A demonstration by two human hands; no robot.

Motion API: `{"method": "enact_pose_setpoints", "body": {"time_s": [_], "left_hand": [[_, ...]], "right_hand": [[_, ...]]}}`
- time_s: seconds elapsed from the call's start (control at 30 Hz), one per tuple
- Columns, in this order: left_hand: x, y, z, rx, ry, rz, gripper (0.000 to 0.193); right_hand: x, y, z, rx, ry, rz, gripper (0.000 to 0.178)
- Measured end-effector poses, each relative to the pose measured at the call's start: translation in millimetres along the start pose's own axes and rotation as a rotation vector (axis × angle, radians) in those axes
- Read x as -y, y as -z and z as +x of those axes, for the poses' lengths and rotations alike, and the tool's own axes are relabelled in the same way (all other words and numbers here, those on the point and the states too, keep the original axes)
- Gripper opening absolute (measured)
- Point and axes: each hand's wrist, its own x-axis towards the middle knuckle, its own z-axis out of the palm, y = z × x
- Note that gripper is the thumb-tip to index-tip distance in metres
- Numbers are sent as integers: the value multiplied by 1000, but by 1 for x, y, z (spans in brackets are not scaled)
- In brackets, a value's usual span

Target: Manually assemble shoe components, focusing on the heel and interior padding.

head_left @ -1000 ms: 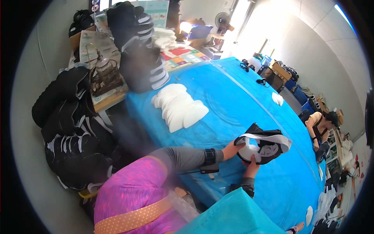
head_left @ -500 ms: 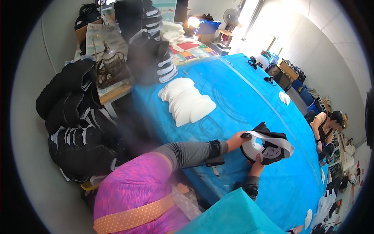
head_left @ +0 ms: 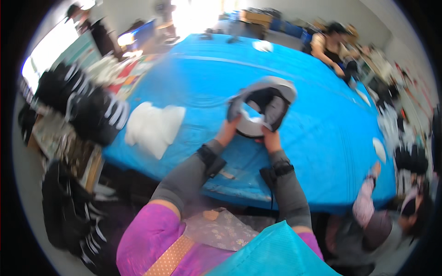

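In both my hands is a hollow, rounded black and grey fabric piece (head_left: pixel 283 87) with a white band, cap-like in shape; blur hides its exact kind. My left hand (head_left: pixel 229 130) grips its near left edge, and my right hand (head_left: pixel 271 137) holds the near right edge, the thumb at the opening. Between them a white inner part (head_left: pixel 252 118) shows. The piece is held above a blue-covered table (head_left: pixel 317 152). On the table to the left lies a fanned pile of white, flat, rounded pads (head_left: pixel 154 128).
Stacks of nested black pieces with white edges (head_left: pixel 99 115) stand at the left, more (head_left: pixel 73 216) below them. A small tool (head_left: pixel 226 174) lies near the front edge. One co-worker (head_left: pixel 334 48) sits at the far right, another person (head_left: pixel 377 221) at the near right. White pads (head_left: pixel 262 46) lie far off.
My view has swung to the right, so the table and stacks shift left in it. The held piece has turned, and my two hands are now side by side on its near edge.
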Motion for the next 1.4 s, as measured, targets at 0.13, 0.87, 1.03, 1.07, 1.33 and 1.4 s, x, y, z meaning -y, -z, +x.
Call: {"method": "enact_pose_setpoints", "body": {"time_s": [0.13,0.87,1.03,1.07,1.33,1.4], "left_hand": [[6,-10,-1,-32,-296,106,35],[-3,-20,-14,13,-377,495,33],[4,-9,-5,6,-332,370,33],[6,-4,-5,1,-335,370,33],[-3,-17,-8,-32,-70,123,46],[-2,-16,-9,-63,-84,131,44]], "right_hand": [[8,-5,-6,-51,70,-110,30],[23,-6,-23,-85,62,-259,37],[38,-11,-29,-87,72,-240,42],[38,-13,-28,-82,75,-240,42],[24,-1,-20,-161,90,-195,32],[25,-2,-23,-146,109,-218,33]]}}
